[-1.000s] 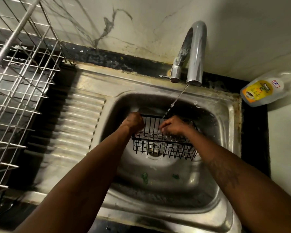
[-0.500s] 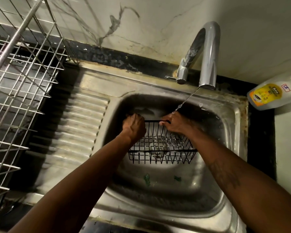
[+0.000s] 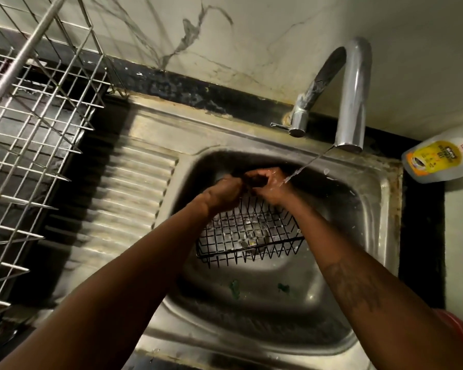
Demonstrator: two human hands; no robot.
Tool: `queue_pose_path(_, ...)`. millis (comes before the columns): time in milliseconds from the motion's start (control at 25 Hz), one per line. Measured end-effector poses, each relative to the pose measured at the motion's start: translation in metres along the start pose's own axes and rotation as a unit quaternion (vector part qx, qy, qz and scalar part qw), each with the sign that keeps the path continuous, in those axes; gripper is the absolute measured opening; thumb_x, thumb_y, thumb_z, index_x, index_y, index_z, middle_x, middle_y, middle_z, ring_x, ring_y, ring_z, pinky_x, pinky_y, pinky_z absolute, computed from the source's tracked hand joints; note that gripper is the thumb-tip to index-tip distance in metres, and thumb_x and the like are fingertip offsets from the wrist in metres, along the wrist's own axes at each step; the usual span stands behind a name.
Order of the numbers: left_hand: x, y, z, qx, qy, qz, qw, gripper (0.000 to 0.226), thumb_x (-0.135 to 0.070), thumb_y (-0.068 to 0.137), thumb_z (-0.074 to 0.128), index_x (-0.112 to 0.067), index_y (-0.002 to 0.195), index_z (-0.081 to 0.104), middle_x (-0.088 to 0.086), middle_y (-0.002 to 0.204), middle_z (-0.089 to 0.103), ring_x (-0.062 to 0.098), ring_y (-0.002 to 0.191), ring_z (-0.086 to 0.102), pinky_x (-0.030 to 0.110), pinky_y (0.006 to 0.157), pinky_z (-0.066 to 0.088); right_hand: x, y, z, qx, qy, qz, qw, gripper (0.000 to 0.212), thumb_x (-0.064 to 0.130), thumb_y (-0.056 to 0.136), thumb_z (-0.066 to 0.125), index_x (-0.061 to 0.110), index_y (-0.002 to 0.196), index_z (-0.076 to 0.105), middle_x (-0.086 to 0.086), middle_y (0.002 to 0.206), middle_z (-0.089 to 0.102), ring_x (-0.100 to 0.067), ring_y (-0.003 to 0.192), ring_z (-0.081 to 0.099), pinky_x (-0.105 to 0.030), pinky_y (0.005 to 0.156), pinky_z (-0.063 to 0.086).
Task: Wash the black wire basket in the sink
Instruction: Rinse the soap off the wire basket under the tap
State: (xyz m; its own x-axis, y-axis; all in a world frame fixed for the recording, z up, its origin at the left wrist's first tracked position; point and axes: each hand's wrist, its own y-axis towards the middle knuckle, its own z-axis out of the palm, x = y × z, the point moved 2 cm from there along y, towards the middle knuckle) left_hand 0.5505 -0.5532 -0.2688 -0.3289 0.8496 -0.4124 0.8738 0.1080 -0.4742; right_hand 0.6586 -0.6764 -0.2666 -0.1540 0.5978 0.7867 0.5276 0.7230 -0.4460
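The black wire basket (image 3: 251, 237) sits tilted in the steel sink (image 3: 380, 204), its near side low over the drain. My left hand (image 3: 223, 193) and my right hand (image 3: 274, 189) meet close together at the basket's far rim, fingers curled around the wire. Their fingers hide the spot where they grip. A thin stream of water runs slanting from the chrome tap (image 3: 352, 102) and lands on my right hand. The basket's wires look wet.
A steel dish rack (image 3: 38, 124) stands on the left beside the ribbed drainboard (image 3: 134, 201). A dish-soap bottle (image 3: 436, 158) lies on the counter at the right. Green scraps (image 3: 235, 288) lie on the sink floor. A red object (image 3: 456, 329) shows at the lower right.
Both hands slid along the basket's far rim toward each other and now meet at its middle. The basket's far side has tipped up; the water now falls on my right hand.
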Motion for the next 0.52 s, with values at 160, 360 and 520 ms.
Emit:
queue_pose_path(160, 0.002, -0.011, 0.004, -0.018, -0.037, 0.026, 0.999, 0.027, -0.009, 0.087, 0.058, -0.012, 0.114, 0.063, 0.011, 0.104, 0.066, 0.029, 0.090, 0.066, 0.029, 0.070, 0.052, -0.008, -0.016, -0.011, -0.095, 0.210, 0.081, 0.970, 0.023, -0.012, 0.093, 0.057, 0.000, 0.109, 0.070, -0.015, 0.106, 0.072, -0.028, 0.106, 0.070, -0.029, 0.084, 0.061)
queue_pose_path(360, 0.005, -0.023, 0.014, -0.027, -0.071, 0.012, 0.997, 0.011, -0.014, 0.092, 0.053, -0.013, 0.082, 0.057, 0.003, 0.074, 0.062, 0.020, 0.064, 0.059, 0.031, 0.065, 0.055, -0.002, -0.008, -0.023, -0.109, 0.047, 0.207, 0.971, 0.027, -0.002, 0.097, 0.055, 0.007, 0.076, 0.069, -0.021, 0.092, 0.073, -0.023, 0.074, 0.072, -0.033, 0.070, 0.062)
queue_pose_path(520, 0.008, -0.033, 0.025, -0.006, -0.038, -0.027, 0.999, 0.005, -0.013, 0.087, 0.058, -0.012, 0.089, 0.062, 0.010, 0.086, 0.068, 0.026, 0.071, 0.064, 0.030, 0.064, 0.052, 0.012, -0.005, -0.003, 0.068, -0.307, 0.135, 0.940, 0.011, 0.013, 0.095, 0.058, 0.014, 0.096, 0.068, -0.007, 0.101, 0.069, -0.018, 0.086, 0.065, -0.035, 0.081, 0.058)
